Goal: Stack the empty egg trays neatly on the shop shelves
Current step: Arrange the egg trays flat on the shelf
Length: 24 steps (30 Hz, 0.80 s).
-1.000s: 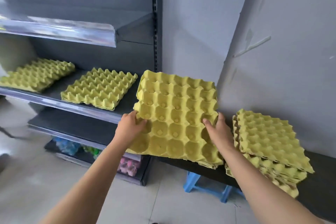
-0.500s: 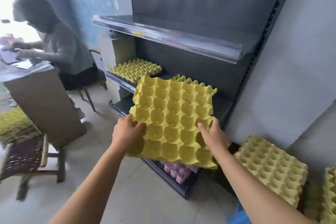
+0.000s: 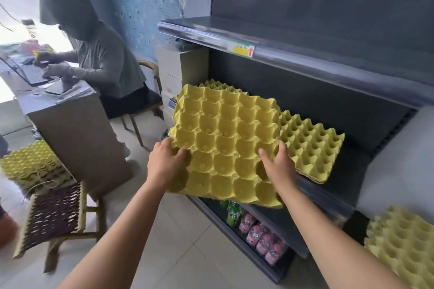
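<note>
The left hand [image 3: 165, 162] and the right hand [image 3: 279, 166] each clamp a near side of a yellow egg tray [image 3: 225, 145], thumbs on top in the cups, fingers hidden beneath. The tray is held in the air, tilted, in front of the middle shelf [image 3: 333, 197]. To its right a shelved tray [image 3: 310, 145] lies flat; another peeks out behind the held one (mostly covered). This looks like the carrying step. Next the person must pick a stack, level the tray and line up its cups so it nests. More trays [image 3: 404, 241] are cut off at the right edge. A seated person [image 3: 103, 58] works at a counter beyond.
</note>
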Tool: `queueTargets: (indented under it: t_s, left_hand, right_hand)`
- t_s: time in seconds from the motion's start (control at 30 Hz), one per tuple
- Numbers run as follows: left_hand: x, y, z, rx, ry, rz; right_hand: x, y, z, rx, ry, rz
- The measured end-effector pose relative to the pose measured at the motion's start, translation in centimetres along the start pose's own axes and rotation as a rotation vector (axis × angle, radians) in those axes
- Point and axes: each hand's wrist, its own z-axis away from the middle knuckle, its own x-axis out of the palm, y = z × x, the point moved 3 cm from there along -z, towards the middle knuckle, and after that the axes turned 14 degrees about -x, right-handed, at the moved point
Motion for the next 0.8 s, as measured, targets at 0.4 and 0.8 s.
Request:
queueTargets:
  t_s: [0.4, 0.8]
  left_hand:
    - [2.9, 3.9, -19.7, 0.033, -0.077, -0.036]
    - [4.9, 7.0, -36.8, 0.098, -0.263, -0.047]
  right_hand:
    - [9.3, -0.6, -16.1, 0.093, 0.038, 0.002]
    - [17.2, -3.5, -26.5, 0.188, 0.202, 0.103]
